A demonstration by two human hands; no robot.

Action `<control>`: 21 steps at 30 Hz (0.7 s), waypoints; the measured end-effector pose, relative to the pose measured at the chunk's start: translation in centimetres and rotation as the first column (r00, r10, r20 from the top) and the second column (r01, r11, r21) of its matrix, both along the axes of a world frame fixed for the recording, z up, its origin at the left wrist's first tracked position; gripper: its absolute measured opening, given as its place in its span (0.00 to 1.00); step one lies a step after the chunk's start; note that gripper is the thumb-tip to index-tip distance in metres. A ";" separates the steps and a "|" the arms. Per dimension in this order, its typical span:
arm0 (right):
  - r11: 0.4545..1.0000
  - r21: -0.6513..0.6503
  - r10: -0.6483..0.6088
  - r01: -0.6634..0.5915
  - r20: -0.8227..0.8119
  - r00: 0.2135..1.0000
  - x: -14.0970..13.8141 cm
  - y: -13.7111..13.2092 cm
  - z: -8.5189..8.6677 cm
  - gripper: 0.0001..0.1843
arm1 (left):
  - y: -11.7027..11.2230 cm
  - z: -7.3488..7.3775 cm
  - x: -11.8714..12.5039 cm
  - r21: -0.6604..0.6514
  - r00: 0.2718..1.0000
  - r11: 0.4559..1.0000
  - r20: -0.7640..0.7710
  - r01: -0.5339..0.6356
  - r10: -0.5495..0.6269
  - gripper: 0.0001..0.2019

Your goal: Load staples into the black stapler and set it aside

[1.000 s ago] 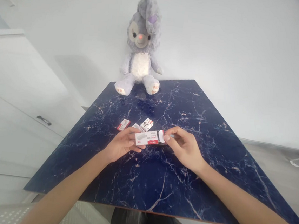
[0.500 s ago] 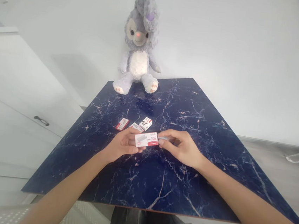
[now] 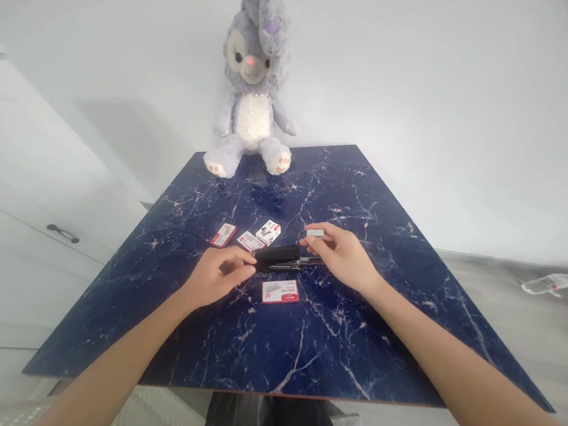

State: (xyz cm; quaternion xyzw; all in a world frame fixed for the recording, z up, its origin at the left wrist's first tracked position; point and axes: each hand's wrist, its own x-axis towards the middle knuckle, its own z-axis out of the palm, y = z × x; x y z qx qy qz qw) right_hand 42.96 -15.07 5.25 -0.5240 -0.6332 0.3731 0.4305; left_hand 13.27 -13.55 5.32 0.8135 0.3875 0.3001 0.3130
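Observation:
A black stapler (image 3: 280, 255) lies on the dark blue marble table (image 3: 302, 335) between my hands. My left hand (image 3: 217, 279) is loosely curled with its fingertips at the stapler's left end. My right hand (image 3: 340, 252) pinches a small grey strip of staples (image 3: 315, 232) above the stapler's right end. A white and red staple box (image 3: 280, 291) lies flat on the table just in front of the stapler, touched by neither hand.
Three more small white and red boxes (image 3: 247, 236) lie behind the stapler. A grey plush rabbit (image 3: 253, 83) sits at the table's far edge against the white wall. White drawers (image 3: 22, 214) stand to the left. A clear wrapper (image 3: 553, 282) lies on the floor at right.
The staple box left my hands and now lies on the table. My right hand drew a strip of staples out and lifted it. The stapler is now uncovered.

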 end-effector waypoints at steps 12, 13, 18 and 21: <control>0.986 0.111 0.077 -0.126 0.371 0.925 0.8 0.4 0.1 0.08 | 0.3 -0.1 0.4 0.031 0.981 0.980 0.004 -0.194 0.194 0.10; 0.983 0.095 0.112 -0.160 0.388 0.915 0.9 0.5 0.0 0.08 | 0.3 -0.2 0.4 0.030 0.982 0.981 -0.006 -0.191 0.191 0.10; 0.973 0.061 0.180 -0.221 0.397 0.900 1.1 0.8 -0.6 0.10 | 0.3 -0.1 0.4 0.026 0.985 0.985 -0.034 -0.171 0.171 0.11; 0.973 0.045 0.190 -0.225 0.392 0.900 1.2 0.8 -0.7 0.10 | 0.4 -0.1 0.5 0.018 0.987 0.988 -0.042 -0.151 0.152 0.11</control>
